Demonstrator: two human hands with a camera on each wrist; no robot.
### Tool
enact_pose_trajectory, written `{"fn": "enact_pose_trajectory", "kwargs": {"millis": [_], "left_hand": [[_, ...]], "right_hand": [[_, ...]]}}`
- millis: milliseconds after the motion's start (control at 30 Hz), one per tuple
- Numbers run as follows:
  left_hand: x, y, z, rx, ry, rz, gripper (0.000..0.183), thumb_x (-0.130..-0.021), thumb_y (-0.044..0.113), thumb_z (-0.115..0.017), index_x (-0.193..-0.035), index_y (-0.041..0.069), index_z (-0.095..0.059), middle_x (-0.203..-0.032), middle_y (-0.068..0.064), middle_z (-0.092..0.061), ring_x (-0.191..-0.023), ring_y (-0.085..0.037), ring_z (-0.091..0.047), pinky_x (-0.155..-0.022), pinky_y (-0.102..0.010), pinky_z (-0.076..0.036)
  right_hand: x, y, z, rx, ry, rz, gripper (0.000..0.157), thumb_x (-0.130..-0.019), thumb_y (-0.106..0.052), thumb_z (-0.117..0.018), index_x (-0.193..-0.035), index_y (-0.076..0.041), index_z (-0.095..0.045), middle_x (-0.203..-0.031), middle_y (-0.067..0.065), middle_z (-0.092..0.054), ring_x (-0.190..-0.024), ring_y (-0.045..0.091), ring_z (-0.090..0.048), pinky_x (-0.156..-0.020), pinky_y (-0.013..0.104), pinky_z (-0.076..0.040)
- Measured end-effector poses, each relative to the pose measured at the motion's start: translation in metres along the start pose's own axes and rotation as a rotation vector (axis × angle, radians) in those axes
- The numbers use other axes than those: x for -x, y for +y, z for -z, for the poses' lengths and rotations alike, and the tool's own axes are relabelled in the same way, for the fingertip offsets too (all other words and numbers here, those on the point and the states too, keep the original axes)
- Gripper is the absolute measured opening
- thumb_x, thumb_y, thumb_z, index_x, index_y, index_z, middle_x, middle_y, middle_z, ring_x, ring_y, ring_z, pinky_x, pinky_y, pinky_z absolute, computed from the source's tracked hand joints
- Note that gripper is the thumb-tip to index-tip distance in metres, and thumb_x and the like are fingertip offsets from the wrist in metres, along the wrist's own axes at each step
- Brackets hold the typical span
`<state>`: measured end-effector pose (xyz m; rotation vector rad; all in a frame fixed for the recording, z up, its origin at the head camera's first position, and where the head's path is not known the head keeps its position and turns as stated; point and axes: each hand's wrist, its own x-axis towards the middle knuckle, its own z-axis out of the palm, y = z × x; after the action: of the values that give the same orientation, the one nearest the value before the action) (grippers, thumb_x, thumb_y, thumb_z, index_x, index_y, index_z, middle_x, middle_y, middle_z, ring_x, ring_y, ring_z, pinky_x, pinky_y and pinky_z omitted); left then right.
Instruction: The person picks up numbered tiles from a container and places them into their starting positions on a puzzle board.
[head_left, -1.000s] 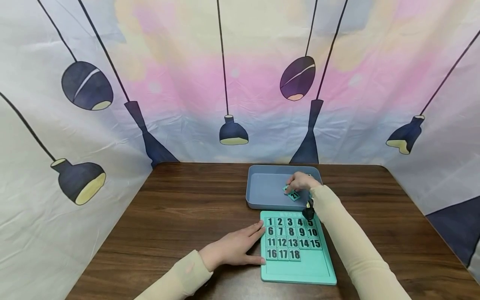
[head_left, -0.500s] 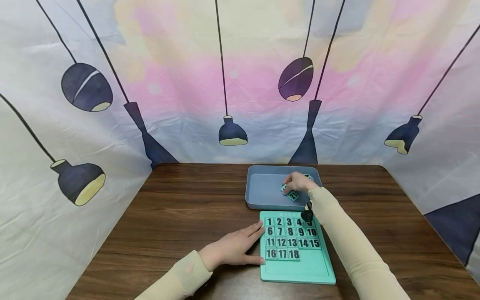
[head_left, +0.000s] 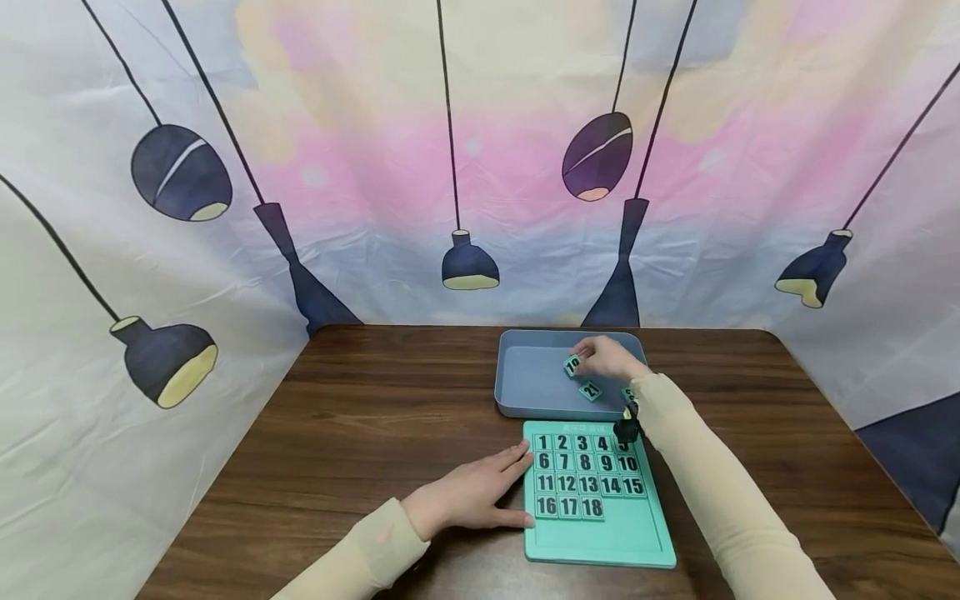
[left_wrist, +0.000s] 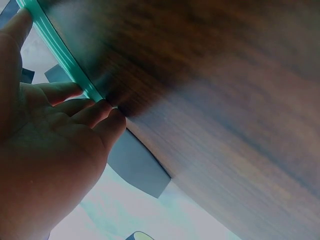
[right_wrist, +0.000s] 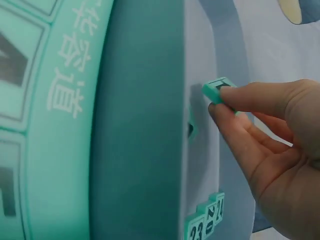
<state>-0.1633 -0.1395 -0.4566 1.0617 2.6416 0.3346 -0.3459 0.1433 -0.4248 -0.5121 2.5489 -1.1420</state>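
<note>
My right hand [head_left: 606, 357] is over the blue-grey tray [head_left: 528, 375], pinching a green number tile [head_left: 572, 365] that reads as 19. In the right wrist view thumb and fingertips grip that tile [right_wrist: 212, 91] by its edge, tilted above the tray floor. A tile marked 21 [head_left: 590, 391] lies just below it in the tray. My left hand [head_left: 472, 496] rests against the left edge of the green number board [head_left: 600, 542], fingers extended. Tiles 1 to 18 sit in rows on the board; its lower part is bare. The left wrist view shows fingertips along the board's edge [left_wrist: 65, 57].
More tiles, including 23 [right_wrist: 196, 230], 20 [right_wrist: 209, 218] and 24 [right_wrist: 219, 210], lie at the tray's right side, partly behind my right wrist in the head view. The tray stands directly behind the board on a brown wooden table [head_left: 375, 400]. A printed cloth [head_left: 360, 167] hangs behind.
My right hand has pinched the 19 tile and raised it slightly, turning it so its number shows; tile 21 lies apart from it. My left hand stays at the board's edge.
</note>
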Motion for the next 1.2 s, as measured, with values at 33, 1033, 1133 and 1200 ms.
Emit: {"fn": "enact_pose_trajectory", "kwargs": {"millis": [33, 1033, 1133, 1200], "left_hand": [[0.0, 0.0, 0.0, 0.0, -0.002, 0.0, 0.089, -0.096, 0.065, -0.054, -0.161, 0.011, -0.026, -0.167, -0.008, -0.018, -0.149, -0.021, -0.028, -0.114, -0.036, -0.036], [-0.001, 0.0, -0.001, 0.011, -0.016, 0.007, 0.089, -0.096, 0.066, -0.051, -0.162, 0.013, -0.024, -0.168, -0.007, -0.017, -0.15, -0.022, -0.027, -0.114, -0.038, -0.036], [-0.001, 0.001, 0.0, 0.016, -0.014, 0.009, 0.089, -0.096, 0.066, -0.052, -0.162, 0.013, -0.025, -0.168, -0.007, -0.017, -0.15, -0.022, -0.027, -0.114, -0.038, -0.036], [-0.001, 0.001, 0.001, 0.015, -0.012, 0.009, 0.089, -0.096, 0.066, -0.052, -0.162, 0.013, -0.025, -0.168, -0.007, -0.017, -0.15, -0.022, -0.027, -0.114, -0.038, -0.036]], "right_hand": [[0.001, 0.001, 0.002, -0.017, 0.006, 0.01, 0.036, -0.099, -0.005, -0.06, -0.133, 0.008, -0.058, -0.116, 0.023, -0.062, -0.103, 0.035, -0.063, -0.09, 0.048, -0.051], [0.108, -0.001, 0.009, -0.226, -0.052, 0.085, 0.047, -0.097, -0.022, -0.071, -0.135, 0.003, -0.057, -0.106, 0.012, -0.07, -0.103, 0.039, -0.068, -0.091, 0.047, -0.055], [0.12, -0.002, 0.008, -0.256, -0.075, 0.079, 0.048, -0.096, -0.02, -0.072, -0.133, 0.006, -0.057, -0.103, 0.013, -0.07, -0.101, 0.041, -0.068, -0.089, 0.047, -0.056], [0.129, -0.002, 0.006, -0.262, -0.083, 0.074, 0.048, -0.095, -0.02, -0.073, -0.131, 0.007, -0.058, -0.101, 0.013, -0.07, -0.099, 0.04, -0.069, -0.087, 0.046, -0.057]]}}
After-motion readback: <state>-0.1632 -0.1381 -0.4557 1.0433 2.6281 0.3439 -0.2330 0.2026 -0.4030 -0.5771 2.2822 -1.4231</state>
